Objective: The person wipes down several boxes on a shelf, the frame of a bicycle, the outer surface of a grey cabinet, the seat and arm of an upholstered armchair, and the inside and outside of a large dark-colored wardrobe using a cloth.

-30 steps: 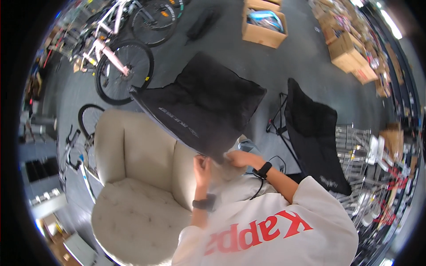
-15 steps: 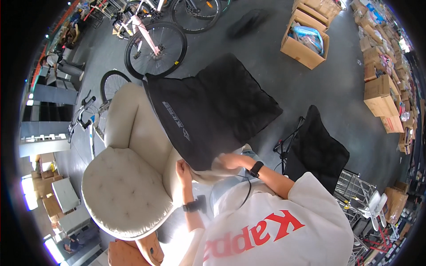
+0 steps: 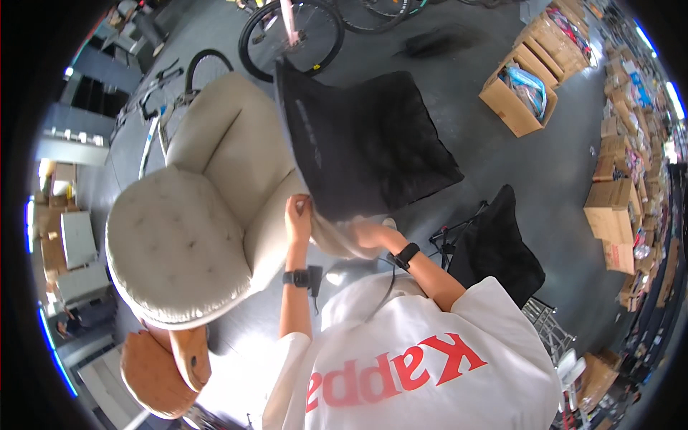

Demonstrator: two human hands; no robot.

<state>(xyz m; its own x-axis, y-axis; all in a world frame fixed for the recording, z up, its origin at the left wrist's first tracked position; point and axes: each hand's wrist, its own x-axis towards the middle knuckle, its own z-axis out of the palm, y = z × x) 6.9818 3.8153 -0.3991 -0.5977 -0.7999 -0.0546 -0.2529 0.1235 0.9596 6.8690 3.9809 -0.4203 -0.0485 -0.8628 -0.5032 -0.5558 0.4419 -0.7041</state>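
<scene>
A wide piece of black fabric [image 3: 347, 136] with pale print along its left side spreads out in front of me. It lies against the arm of a beige upholstered armchair [image 3: 233, 143], with its left edge raised and curved. My left hand [image 3: 298, 216] is closed, fingertips pinched at the fabric's near left corner. Close to the near edge of the same fabric is my right hand [image 3: 369, 235], beside a pale beige bulge. Motion smears its fingers, so its grip cannot be made out. A thin dark cord [image 3: 387, 290] hangs below my right wrist.
To the right stands a black folding chair [image 3: 494, 247]. An open cardboard box [image 3: 519, 104] sits at the far right, near stacked cartons [image 3: 613, 208]. Bicycles, including one with a pink fork [image 3: 289, 21], stand at the back. An orange-brown seat [image 3: 158, 373] is at lower left.
The view has shifted, so the bicycles sit higher in the picture. The black fabric's left edge appears steeper and more curved. Both hands stay by its near edge.
</scene>
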